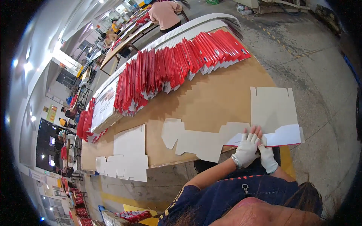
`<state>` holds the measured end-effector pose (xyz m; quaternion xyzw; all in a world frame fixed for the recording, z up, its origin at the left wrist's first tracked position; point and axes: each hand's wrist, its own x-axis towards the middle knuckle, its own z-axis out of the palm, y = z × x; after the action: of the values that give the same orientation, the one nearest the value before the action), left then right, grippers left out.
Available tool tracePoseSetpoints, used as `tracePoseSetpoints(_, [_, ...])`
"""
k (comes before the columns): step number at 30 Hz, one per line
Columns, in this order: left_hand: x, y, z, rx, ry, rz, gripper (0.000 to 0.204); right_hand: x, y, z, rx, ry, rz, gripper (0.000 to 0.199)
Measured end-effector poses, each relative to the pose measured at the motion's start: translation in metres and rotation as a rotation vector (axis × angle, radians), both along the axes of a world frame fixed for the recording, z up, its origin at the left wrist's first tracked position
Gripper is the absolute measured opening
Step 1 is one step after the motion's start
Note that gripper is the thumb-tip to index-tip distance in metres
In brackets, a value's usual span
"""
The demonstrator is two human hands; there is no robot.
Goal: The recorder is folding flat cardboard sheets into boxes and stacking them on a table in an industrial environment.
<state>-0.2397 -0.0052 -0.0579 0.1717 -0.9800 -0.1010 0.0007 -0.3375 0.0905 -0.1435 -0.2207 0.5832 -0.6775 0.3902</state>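
Observation:
Both my hands wear white gloves with bare fingertips. My left hand [247,147] presses flat on a folded flap of an unfolded white cardboard box blank [273,109] at the table's near edge. My right hand [267,157] sits just beside it at the blank's lower edge, on the same red-edged flap [283,136]. Neither hand lifts the blank; the fingers lie on top of it. A second flat white blank [196,141] lies to the left of my hands.
A long row of red and white folded cartons [169,67] leans along the brown table [211,94]. More white blanks [128,154] lie at the left. A person in pink [164,13] stands at the far end. Concrete floor [320,75] lies to the right.

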Motion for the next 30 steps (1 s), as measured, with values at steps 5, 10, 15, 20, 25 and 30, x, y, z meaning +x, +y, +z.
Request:
tracePoseSetpoints(5, [0.02, -0.008, 0.005, 0.056, 0.071, 0.174, 0.089, -0.044, -0.006, 0.053, 0.187, 0.762, -0.041, 0.03])
tracePoseSetpoints(10, [0.019, -0.011, 0.0, 0.328, 0.124, 0.283, 0.085, -0.039, -0.065, 0.077, -0.257, 1.592, 0.185, 0.046])
tracePoseSetpoints(15, [0.085, 0.0, 0.003, 0.16, 0.028, 0.243, 0.082, -0.067, -0.073, 0.075, -0.221, 1.681, 0.376, 0.04])
tracePoseSetpoints(20, [0.183, -0.01, -0.012, -0.241, 0.138, 0.426, 0.051, -0.097, -0.066, 0.044, -0.112, 1.762, 0.481, 0.051])
tracePoseSetpoints(25, [0.211, -0.033, 0.001, 0.076, 0.386, 0.255, 0.03, -0.107, -0.066, 0.032, -0.089, 1.642, 0.514, 0.054])
tracePoseSetpoints(30, [0.215, -0.058, -0.01, 0.335, 0.611, 0.469, 0.021, -0.098, -0.071, 0.04, -0.118, 1.53, 0.506, 0.057])
